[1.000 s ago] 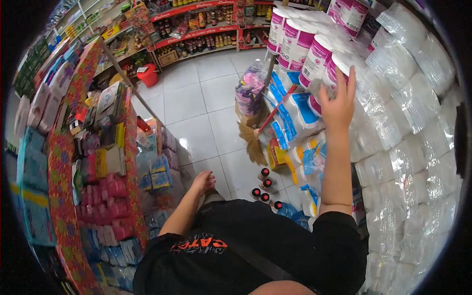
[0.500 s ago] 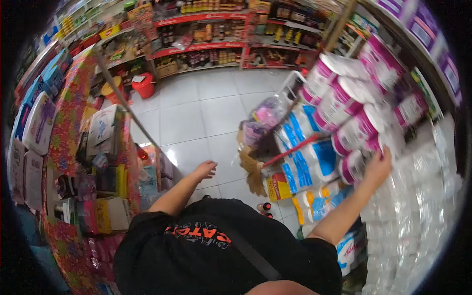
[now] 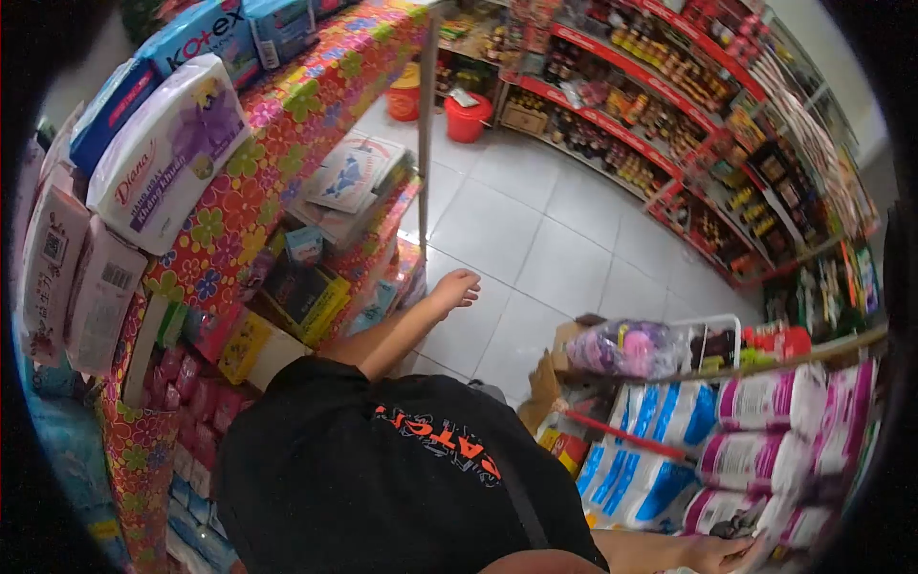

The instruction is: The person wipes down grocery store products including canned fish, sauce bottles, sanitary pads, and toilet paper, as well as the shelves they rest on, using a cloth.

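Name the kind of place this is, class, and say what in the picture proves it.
Probably a small shop: red-edged shelves hold rows of bottles, packs stand on a flowered-cloth shelf, and matching purple-and-white packages are piled at lower right.

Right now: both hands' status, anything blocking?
Left hand empty above floor. Right hand at magenta-white packs. Red broom handle ends beside them.

Multicoloured floral shelf covering [image 3: 225, 206], black shirt [image 3: 382, 469] with orange lettering, red lidded bucket [image 3: 467, 120], pale grey floor tiles [image 3: 492, 234]
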Tool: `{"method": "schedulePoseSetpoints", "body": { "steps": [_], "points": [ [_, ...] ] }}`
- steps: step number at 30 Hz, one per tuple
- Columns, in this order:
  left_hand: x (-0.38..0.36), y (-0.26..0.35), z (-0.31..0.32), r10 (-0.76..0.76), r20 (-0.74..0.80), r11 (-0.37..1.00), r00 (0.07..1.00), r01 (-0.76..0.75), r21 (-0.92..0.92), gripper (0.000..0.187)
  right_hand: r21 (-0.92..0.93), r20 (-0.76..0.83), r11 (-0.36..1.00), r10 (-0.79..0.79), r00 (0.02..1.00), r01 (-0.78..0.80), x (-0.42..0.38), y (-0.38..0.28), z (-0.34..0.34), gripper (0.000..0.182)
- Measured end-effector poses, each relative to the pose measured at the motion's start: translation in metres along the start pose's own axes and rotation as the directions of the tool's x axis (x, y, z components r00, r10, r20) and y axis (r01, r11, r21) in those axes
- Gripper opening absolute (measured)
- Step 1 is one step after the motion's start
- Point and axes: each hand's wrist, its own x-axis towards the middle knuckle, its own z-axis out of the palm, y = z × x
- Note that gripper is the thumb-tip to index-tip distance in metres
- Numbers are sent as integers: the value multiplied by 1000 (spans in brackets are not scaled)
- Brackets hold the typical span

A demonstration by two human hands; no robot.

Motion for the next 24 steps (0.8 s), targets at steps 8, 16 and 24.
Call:
{"method": "schedulePoseSetpoints", "body": {
  "steps": [8,16,24],
  "points": [
    [9,88,-12,416,-238,904,878,-427,7,31,326,876,116,336,346,-938,-178,-9,261,27],
    [35,185,-5,705,-620,655,344,-652,383,39,-639,769,-484,-429,-475,-598,-288,-146,404,40],
    [33,174,-13,614,-727,686,308,-664,298,47,-651,560,-312,-812,-161,-692,-276,-317,477,46]
  ]
}}
